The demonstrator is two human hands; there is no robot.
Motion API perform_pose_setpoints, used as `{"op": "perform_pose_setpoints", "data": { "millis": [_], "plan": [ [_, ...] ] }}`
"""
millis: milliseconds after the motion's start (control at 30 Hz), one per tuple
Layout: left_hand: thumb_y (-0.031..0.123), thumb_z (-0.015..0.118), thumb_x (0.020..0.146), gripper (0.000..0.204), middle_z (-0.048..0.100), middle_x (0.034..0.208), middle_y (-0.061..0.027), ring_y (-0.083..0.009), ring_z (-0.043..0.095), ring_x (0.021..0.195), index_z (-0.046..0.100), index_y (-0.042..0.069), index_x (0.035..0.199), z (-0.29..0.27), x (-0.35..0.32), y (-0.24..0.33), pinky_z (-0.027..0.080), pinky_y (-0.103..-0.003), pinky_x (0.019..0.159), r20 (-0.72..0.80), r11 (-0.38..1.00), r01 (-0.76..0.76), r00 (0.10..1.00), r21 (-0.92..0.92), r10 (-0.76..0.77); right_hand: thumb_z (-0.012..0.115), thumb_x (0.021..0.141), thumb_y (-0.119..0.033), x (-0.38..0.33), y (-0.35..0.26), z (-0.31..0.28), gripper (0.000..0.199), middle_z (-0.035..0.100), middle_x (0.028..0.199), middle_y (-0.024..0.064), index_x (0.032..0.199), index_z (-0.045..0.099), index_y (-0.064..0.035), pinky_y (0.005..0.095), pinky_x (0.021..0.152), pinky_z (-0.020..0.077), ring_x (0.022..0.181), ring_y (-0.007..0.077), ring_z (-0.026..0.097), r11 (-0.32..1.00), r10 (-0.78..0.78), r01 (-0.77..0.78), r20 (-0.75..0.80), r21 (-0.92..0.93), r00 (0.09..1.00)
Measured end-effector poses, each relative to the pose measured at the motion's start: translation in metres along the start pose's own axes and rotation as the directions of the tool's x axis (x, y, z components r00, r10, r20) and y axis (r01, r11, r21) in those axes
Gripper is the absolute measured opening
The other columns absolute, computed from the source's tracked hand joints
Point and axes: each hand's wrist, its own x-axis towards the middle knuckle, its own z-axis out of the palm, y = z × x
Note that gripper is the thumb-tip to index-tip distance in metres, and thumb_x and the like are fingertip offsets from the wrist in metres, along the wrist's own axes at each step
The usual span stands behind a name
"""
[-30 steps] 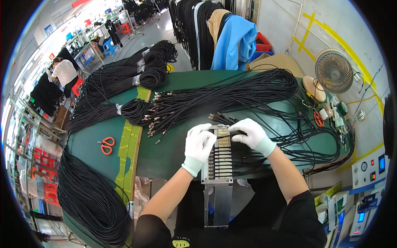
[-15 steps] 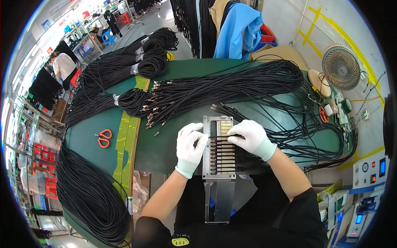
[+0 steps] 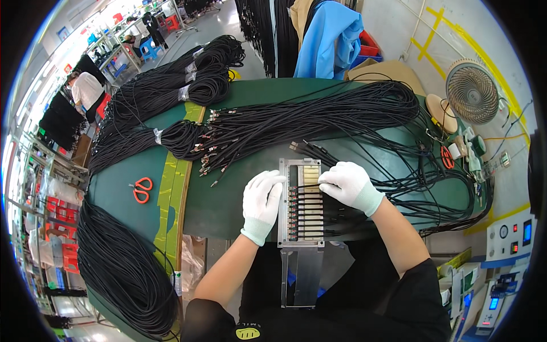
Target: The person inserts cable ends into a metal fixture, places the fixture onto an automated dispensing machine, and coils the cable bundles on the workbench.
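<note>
In front of me stands a narrow metal fixture point(image 3: 282, 228) with a column of slots. Several black cables point(image 3: 310, 216) lie across it side by side, their small connectors at its left side. My right hand point(image 3: 352, 189), in a white glove, pinches a black cable point(image 3: 308, 186) at the fixture's right edge, above the others in the row. On the opposite side my gloved left hand point(image 3: 261, 200) hovers by the fixture's left rail, thumb and fingers apart, with nothing visible in it. Pale bare slots point(image 3: 310, 171) show at the fixture's far end.
A long bundle of black cables point(image 3: 319, 117) lies behind the fixture. Tied coils point(image 3: 211, 88) and a hanging bundle point(image 3: 122, 268) are at left. Orange-handled scissors point(image 3: 142, 190) rest on the green table point(image 3: 119, 211), left of a yellow-taped strip point(image 3: 175, 188). A fan point(image 3: 472, 91) stands at right.
My left hand has drawn slightly back from the cable's end and its fingers have lifted. The right hand has shifted a little to the right and toward the far end.
</note>
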Motion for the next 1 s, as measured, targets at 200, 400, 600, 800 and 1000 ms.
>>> {"op": "perform_pose_setpoints", "data": {
  "millis": [200, 400, 600, 800, 1000],
  "plan": [
    [0.026, 0.064, 0.094, 0.026, 0.057, 0.136, -0.0209, -0.0378, 0.051, 0.127, 0.074, 0.015, 0.116, 0.000, 0.006, 0.008, 0.038, -0.046, 0.109, 0.161, 0.995, -0.073, 0.985, 0.063, 0.062, 0.069, 0.083, -0.024, 0.002, 0.001, 0.000, 0.009, 0.061, 0.071, 0.0036, 0.083, 0.068, -0.0154, 0.0407, 0.072, 0.0491, 0.077, 0.0271, 0.061, 0.997, -0.030, 0.033, 0.037, -0.075, 0.999],
    [0.048, 0.068, 0.087, 0.041, 0.043, 0.150, -0.0252, -0.0477, 0.034, 0.140, 0.073, 0.027, 0.123, 0.007, 0.004, 0.023, 0.020, -0.058, 0.118, 0.394, 0.938, -0.242, 0.910, 0.249, 0.130, 0.074, 0.081, -0.039, 0.007, 0.006, 0.000, 0.025, 0.062, 0.078, 0.0043, 0.083, 0.068, -0.0156, 0.0403, 0.073, 0.0495, 0.080, 0.0272, 0.061, 0.998, 0.053, -0.055, -0.077, -0.036, 0.996],
    [0.038, 0.074, 0.084, 0.027, 0.052, 0.145, -0.0160, -0.0457, 0.036, 0.140, 0.079, 0.027, 0.108, 0.017, 0.010, 0.022, 0.020, -0.059, 0.119, 0.381, 0.963, -0.187, 0.919, 0.195, 0.101, 0.077, 0.078, -0.032, 0.008, 0.043, 0.010, 0.023, 0.063, 0.082, 0.0040, 0.089, 0.067, -0.0140, 0.0404, 0.075, 0.0493, 0.084, 0.0271, 0.060, 0.935, 0.226, -0.253, -0.131, -0.248, 0.965],
    [0.026, 0.073, 0.087, 0.019, 0.062, 0.134, -0.0131, -0.0403, 0.045, 0.135, 0.079, 0.020, 0.104, 0.019, 0.009, 0.010, 0.028, -0.054, 0.117, 0.269, 0.993, -0.101, 0.960, 0.066, 0.080, 0.072, 0.082, -0.020, 0.007, 0.046, 0.001, 0.010, 0.063, 0.082, 0.0049, 0.083, 0.066, -0.0130, 0.0407, 0.076, 0.0495, 0.085, 0.0276, 0.060, 0.948, 0.237, -0.266, -0.173, -0.172, 0.956],
    [0.020, 0.065, 0.093, 0.016, 0.066, 0.124, -0.0168, -0.0369, 0.053, 0.124, 0.071, 0.006, 0.098, 0.019, 0.011, -0.015, 0.039, -0.046, 0.108, -0.108, 0.993, 0.081, 0.990, -0.087, -0.090, 0.072, 0.081, -0.016, 0.007, 0.030, -0.019, 0.010, 0.062, 0.082, 0.0058, 0.085, 0.064, -0.0106, 0.0393, 0.077, 0.0485, 0.085, 0.0279, 0.059, 0.997, 0.061, -0.054, -0.123, 0.059, 0.991]
  ]
}}
